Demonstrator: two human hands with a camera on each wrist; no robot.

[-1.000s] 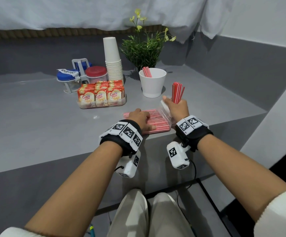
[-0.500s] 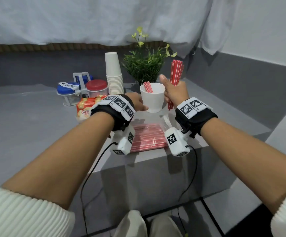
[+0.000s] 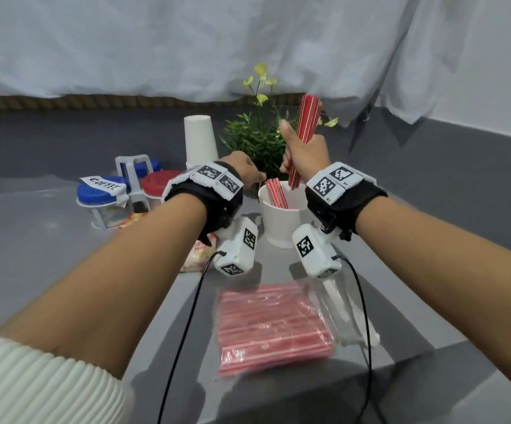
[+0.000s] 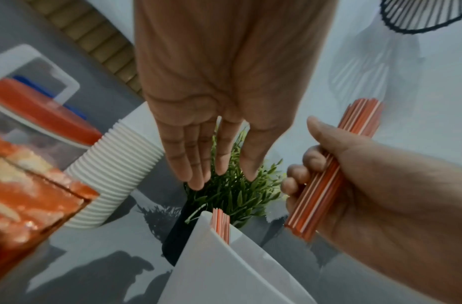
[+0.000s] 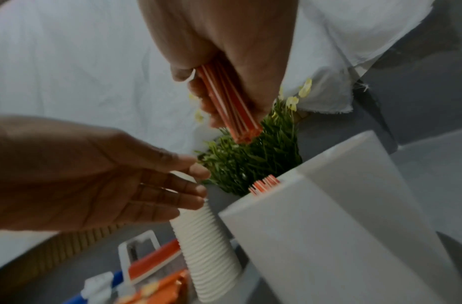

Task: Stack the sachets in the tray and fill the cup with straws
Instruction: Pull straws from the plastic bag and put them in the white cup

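Note:
My right hand grips a bundle of red-and-white straws upright, its lower end just above the white cup. A few straws stand in the cup, leaning left. My left hand hovers by the cup's far left rim, holding nothing; in the left wrist view its fingers are straight. A clear bag of straws lies near the table's front edge. The sachets in their tray are mostly hidden under my left forearm.
A stack of white paper cups and a green potted plant stand just behind the cup. Jars with blue and red lids in a white carrier sit at the left. Wrist-camera cables hang over the table's front edge.
My right hand lifted the straw bundle from the bag and carried it over the cup. My left hand left the bag and moved up beside the cup's rim.

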